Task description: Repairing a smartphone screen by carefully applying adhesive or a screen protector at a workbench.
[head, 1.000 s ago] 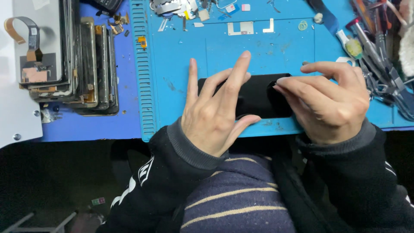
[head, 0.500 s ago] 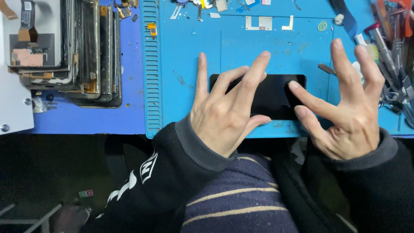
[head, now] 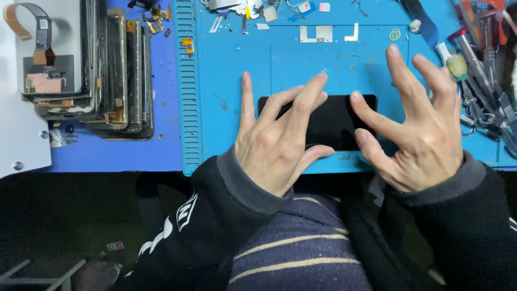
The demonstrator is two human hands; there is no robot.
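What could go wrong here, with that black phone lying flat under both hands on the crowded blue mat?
1. The left hand presses the black phone with spread fingers; uneven pressure might crack the glass.
2. The right hand sits close to the pile of tools, so a sideways move could knock them.
3. Small loose parts lie on the blue mat above the phone and could be swept away.

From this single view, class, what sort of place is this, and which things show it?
Most likely a phone repair bench: a black phone lies on a blue repair mat, a stack of removed screens stands to the left, and hand tools lie at right.
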